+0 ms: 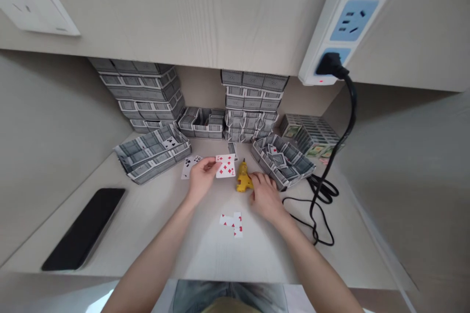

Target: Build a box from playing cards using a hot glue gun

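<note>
My left hand (202,177) pinches a seven of diamonds playing card (225,166) by its left edge, face up above the desk. My right hand (266,195) has its fingers curled round the handle end of a yellow glue gun (243,178), whose nozzle points away from me. Under and behind my left hand lie some black-suited cards (188,162). A face-down card (232,149) lies beyond the held one. Closer to me sits a small T-shaped piece made of card strips with red marks (232,223).
Open boxes built of cards stand left (154,156) and right (282,161), with loose cards inside. Card-built stacks (253,102) line the back. A black phone (86,227) lies at left. A black cable (352,107) runs from a power strip (345,24) down to the right.
</note>
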{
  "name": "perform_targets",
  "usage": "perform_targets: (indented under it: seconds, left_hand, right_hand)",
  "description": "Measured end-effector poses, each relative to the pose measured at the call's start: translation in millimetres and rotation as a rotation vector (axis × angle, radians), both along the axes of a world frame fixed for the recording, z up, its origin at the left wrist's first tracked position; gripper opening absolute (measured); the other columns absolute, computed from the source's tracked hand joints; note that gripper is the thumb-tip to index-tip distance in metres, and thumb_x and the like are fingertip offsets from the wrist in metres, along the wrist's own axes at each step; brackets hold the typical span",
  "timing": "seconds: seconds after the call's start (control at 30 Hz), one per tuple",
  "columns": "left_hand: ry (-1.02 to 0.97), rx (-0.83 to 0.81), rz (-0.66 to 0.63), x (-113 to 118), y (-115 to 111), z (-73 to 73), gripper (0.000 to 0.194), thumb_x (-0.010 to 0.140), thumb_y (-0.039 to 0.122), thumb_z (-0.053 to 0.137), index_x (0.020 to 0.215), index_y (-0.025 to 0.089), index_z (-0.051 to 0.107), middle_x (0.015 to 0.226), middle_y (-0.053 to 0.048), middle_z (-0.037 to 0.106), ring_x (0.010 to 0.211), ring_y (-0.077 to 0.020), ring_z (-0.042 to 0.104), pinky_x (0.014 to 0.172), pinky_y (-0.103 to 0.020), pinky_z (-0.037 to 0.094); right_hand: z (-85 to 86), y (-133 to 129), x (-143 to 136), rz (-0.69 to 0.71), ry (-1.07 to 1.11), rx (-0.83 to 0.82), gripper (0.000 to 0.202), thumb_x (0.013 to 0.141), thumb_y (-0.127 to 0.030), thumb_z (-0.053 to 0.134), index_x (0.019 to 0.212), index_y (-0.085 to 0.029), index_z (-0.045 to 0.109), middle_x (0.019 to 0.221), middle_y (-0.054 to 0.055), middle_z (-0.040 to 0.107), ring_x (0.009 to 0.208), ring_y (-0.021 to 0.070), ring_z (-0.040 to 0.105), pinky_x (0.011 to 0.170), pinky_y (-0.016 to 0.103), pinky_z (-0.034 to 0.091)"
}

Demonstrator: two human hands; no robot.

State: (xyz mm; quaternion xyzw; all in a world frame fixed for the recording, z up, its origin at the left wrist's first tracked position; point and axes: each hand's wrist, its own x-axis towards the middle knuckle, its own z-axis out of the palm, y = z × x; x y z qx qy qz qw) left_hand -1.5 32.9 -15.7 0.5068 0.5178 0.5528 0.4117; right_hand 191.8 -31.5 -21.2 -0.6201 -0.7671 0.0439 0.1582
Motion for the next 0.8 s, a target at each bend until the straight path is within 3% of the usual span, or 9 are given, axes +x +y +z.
perform_targets:
  seconds: [0.13, 0.4, 0.5, 0.63, 0.8]
  left_hand:
    - [0.041, 0.041, 0.036, -3.9, 4.4, -5.1, 0.026, 0.065, 0.034, 0.063, 0.082, 0.014, 0.061, 0.079, -0.005, 0.065, 0.069, -0.0141, 0.058, 0.066, -0.026, 0.045]
    - [0.187, 0.094, 0.105, -7.8, 5.7, -10.3, 0.026, 0.071, 0.037, 0.058, 0.086, 0.016, 0.06, 0.081, -0.006, 0.064, 0.073, -0.0153, 0.058, 0.068, -0.026, 0.045]
    - [0.264, 0.114, 0.117, -6.4, 3.8, -9.7, 0.022, 0.073, 0.036, 0.056, 0.084, 0.017, 0.06, 0.081, -0.005, 0.063, 0.073, -0.0162, 0.058, 0.068, -0.027, 0.044]
    - [0.382, 0.134, 0.115, -4.0, 0.3, -7.0, 0.019, 0.077, 0.034, 0.051, 0.085, 0.018, 0.058, 0.077, -0.004, 0.061, 0.072, -0.0161, 0.056, 0.067, -0.027, 0.042]
    - [0.516, 0.129, 0.062, -0.6, -5.8, -3.4, 0.019, 0.082, 0.034, 0.042, 0.087, 0.019, 0.054, 0.073, -0.002, 0.059, 0.066, -0.0151, 0.053, 0.064, -0.025, 0.039]
  right_hand:
    - [3.0, 1.0, -0.5, -0.033, 0.039, 0.017, 0.045, 0.065, -0.011, 0.05, 0.11, -0.017, 0.05, 0.108, 0.011, 0.053, 0.1, 0.0268, 0.046, 0.083, 0.039, 0.038]
    - [12.5, -3.5, -0.1, -0.014, 0.579, 0.204, 0.018, 0.071, -0.017, 0.046, 0.088, -0.019, 0.053, 0.087, 0.006, 0.057, 0.082, 0.0199, 0.054, 0.074, 0.03, 0.043]
    - [12.4, -5.0, -2.5, 0.053, 0.725, 0.118, 0.015, 0.077, -0.027, 0.05, 0.088, -0.019, 0.055, 0.085, 0.006, 0.06, 0.079, 0.02, 0.056, 0.073, 0.03, 0.044]
    - [6.3, -4.4, -6.0, 0.11, 0.788, -0.085, 0.026, 0.079, -0.036, 0.052, 0.096, -0.017, 0.059, 0.086, 0.006, 0.064, 0.079, 0.0206, 0.059, 0.072, 0.031, 0.045]
    - [0.8, -3.5, -9.7, 0.058, 0.768, -0.056, 0.026, 0.079, -0.039, 0.051, 0.094, -0.019, 0.059, 0.089, 0.008, 0.064, 0.082, 0.0223, 0.058, 0.074, 0.035, 0.044]
